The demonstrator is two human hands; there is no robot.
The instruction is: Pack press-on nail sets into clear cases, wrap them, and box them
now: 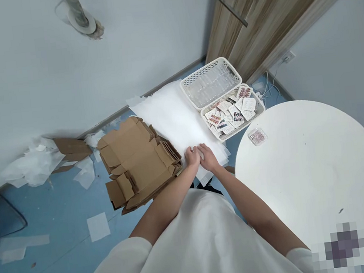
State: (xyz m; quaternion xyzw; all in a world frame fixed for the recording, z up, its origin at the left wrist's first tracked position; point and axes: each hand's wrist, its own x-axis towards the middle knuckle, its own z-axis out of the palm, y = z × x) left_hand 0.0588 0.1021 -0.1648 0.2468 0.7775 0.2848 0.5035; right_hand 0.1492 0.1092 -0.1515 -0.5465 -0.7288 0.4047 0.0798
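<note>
My left hand [192, 156] and my right hand [207, 156] meet side by side over the near part of a stack of white sheets [175, 115]. The fingers of both are curled in, and whatever they may hold is too small to make out. Left of the hands lies a pile of flattened brown cardboard boxes [141, 158]. Beyond them, to the right, a white basket [261, 109] holds many cards with small coloured pieces, and behind it another white basket [184, 85] contains clear plastic packs.
A round white table [309, 161] stands at the right, with a small clear case [257, 136] near its edge. Crumpled white wrapping [37, 164] and an open carton [71, 149] lie by the wall. A wooden cabinet [262, 9] stands behind the baskets.
</note>
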